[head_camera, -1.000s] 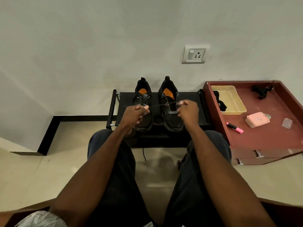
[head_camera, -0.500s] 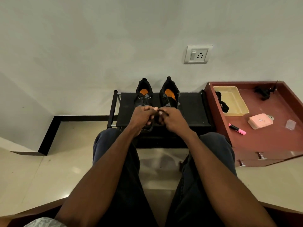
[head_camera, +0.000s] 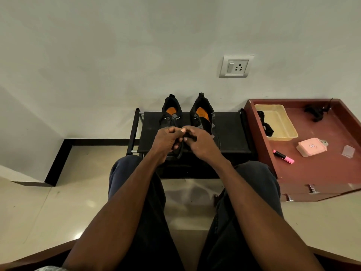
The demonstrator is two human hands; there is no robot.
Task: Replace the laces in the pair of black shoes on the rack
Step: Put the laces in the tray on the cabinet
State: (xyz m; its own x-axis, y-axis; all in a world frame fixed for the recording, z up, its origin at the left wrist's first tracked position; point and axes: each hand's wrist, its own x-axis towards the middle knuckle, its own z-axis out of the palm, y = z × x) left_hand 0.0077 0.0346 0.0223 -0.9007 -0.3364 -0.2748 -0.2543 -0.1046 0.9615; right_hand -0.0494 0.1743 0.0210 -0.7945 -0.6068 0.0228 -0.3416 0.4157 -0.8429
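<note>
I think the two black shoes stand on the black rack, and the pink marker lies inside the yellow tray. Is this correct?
Not quite. In the head view the pink marker lies on the red-brown cabinet top, outside the yellow tray. The two black shoes do stand on the black rack.

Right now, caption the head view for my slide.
Both hands, left hand and right hand, pinch a black lace over two black shoes on the rack.

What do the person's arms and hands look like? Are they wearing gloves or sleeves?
No gloves and no sleeves show. Both forearms are bare all the way down the picture. The left hand and right hand are bare too, with short, pale fingernails. I see no watch, ring or bracelet. The legs wear dark trousers.
</note>
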